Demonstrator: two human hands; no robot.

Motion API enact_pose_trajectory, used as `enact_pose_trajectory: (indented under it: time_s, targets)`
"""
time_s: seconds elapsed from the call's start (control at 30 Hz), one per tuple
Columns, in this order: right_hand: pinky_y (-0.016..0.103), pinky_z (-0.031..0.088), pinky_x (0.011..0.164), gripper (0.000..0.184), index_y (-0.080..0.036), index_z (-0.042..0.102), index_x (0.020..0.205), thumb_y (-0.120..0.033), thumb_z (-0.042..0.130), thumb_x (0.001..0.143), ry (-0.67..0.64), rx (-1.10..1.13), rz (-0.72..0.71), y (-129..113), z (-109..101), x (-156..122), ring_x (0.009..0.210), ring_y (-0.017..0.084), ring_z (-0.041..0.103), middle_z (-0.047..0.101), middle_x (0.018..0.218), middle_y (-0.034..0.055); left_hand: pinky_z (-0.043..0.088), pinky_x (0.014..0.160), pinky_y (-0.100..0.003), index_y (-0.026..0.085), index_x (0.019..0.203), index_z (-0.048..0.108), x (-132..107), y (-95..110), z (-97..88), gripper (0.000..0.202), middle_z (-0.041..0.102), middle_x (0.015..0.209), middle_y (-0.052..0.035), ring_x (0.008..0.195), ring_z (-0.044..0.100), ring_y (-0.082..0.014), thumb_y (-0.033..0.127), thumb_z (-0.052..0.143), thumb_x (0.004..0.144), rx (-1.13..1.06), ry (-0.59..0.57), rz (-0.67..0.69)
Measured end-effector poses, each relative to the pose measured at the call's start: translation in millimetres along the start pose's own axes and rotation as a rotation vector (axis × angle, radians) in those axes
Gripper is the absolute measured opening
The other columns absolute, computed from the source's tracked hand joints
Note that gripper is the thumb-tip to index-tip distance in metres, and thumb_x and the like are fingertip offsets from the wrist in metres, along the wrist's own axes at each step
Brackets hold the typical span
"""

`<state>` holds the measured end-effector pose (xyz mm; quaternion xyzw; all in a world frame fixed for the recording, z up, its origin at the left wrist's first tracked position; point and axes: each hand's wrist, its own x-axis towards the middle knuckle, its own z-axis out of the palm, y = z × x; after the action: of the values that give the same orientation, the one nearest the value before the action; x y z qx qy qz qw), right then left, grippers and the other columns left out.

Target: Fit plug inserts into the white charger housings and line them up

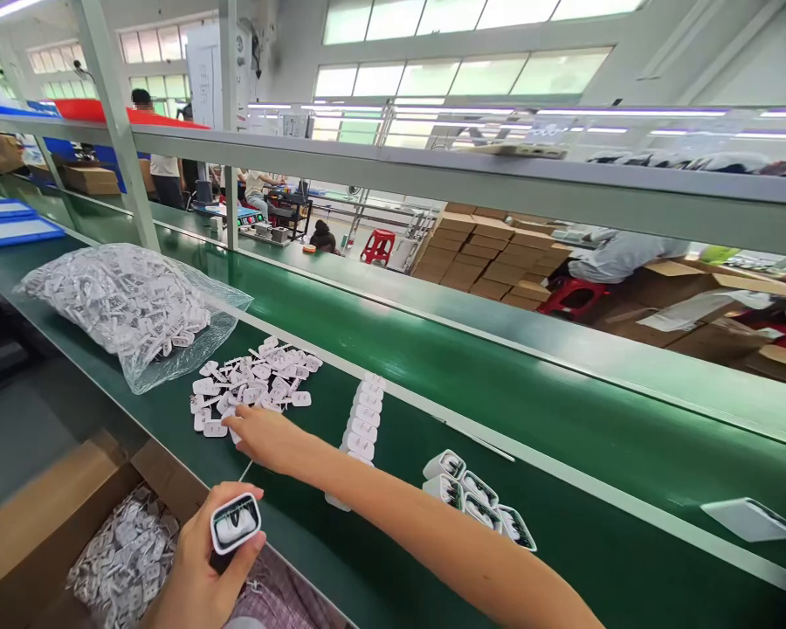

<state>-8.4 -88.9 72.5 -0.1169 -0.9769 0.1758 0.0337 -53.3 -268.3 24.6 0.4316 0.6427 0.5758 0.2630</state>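
My left hand (200, 559) grips a white rectangular plastic housing (236, 547), its open end facing up with a dark-edged white insert inside. Across the bench, my right hand (268, 434) is at the near edge of a loose pile of small white plastic caps (258, 377), some with thin stems. Its fingertips are pinched together on one white cap (234, 430). Right of the pile is a neat row of similar white caps (365, 419), partly hidden by my right forearm. Beyond that forearm stand several filled white housings (446, 491) grouped together.
A clear plastic bag (118, 293) full of white caps lies at the left. Below the bench edge, a cardboard box (45, 524) holds more white pieces. A green conveyor belt (393, 336) runs behind a pale rail; one white housing (750, 519) lies on it at right.
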Motion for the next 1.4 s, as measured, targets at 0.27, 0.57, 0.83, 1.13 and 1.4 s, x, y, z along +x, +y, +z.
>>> enact_pose_trajectory:
  time_s: [0.27, 0.57, 0.83, 1.13, 1.4]
  targets:
    - [0.027, 0.051, 0.066, 0.01, -0.014, 0.057, 0.091, -0.015, 0.066, 0.088, 0.129, 0.007, 0.114, -10, -14, -28, 0.077, 0.017, 0.063, 0.066, 0.089, 0.0065, 0.055, 0.068, -0.028, 0.021, 0.114, 0.059, -5, 15, -4.4, 0.049, 0.072, 0.095, -0.0088, 0.079, 0.068, -0.0211, 0.06, 0.058, 0.084, -0.037, -0.169, -0.013]
    - [0.022, 0.049, 0.056, 0.011, -0.021, 0.071, 0.097, -0.019, 0.062, 0.091, 0.715, 0.5, 0.12, -57, -35, -154, 0.066, 0.012, 0.061, 0.065, 0.082, 0.0031, 0.048, 0.067, -0.032, 0.024, 0.123, 0.033, -9, 42, 43.1, 0.059, 0.069, 0.087, -0.0039, 0.069, 0.063, -0.0193, 0.068, 0.048, 0.087, -0.079, -0.275, -0.015]
    - [0.023, 0.054, 0.063, 0.02, -0.02, 0.07, 0.102, -0.008, 0.06, 0.089, 0.895, 0.454, 0.099, -53, -27, -208, 0.076, 0.014, 0.065, 0.065, 0.09, 0.0067, 0.045, 0.068, -0.029, 0.025, 0.124, 0.029, -18, 70, 80.5, 0.059, 0.07, 0.086, 0.0001, 0.067, 0.063, -0.0174, 0.065, 0.051, 0.087, -0.113, -0.347, -0.031]
    - [0.032, 0.056, 0.08, 0.023, -0.022, 0.06, 0.116, -0.019, 0.046, 0.097, 1.01, 0.453, 0.191, -58, 7, -248, 0.097, 0.02, 0.063, 0.06, 0.108, 0.0102, 0.043, 0.064, -0.029, 0.025, 0.113, 0.047, -23, 53, 106.7, 0.043, 0.067, 0.084, -0.002, 0.066, 0.059, -0.0184, 0.058, 0.054, 0.088, 0.023, -0.478, 0.108]
    - [0.042, 0.053, 0.079, 0.045, -0.019, 0.048, 0.123, -0.055, 0.039, 0.097, 1.351, 0.124, 0.271, -52, 45, -231, 0.093, 0.026, 0.06, 0.059, 0.101, 0.0113, 0.043, 0.057, -0.023, 0.025, 0.103, 0.042, -40, 63, 148.6, 0.042, 0.056, 0.085, 0.0003, 0.062, 0.051, -0.0117, 0.063, 0.049, 0.089, -0.54, -0.607, -0.233]
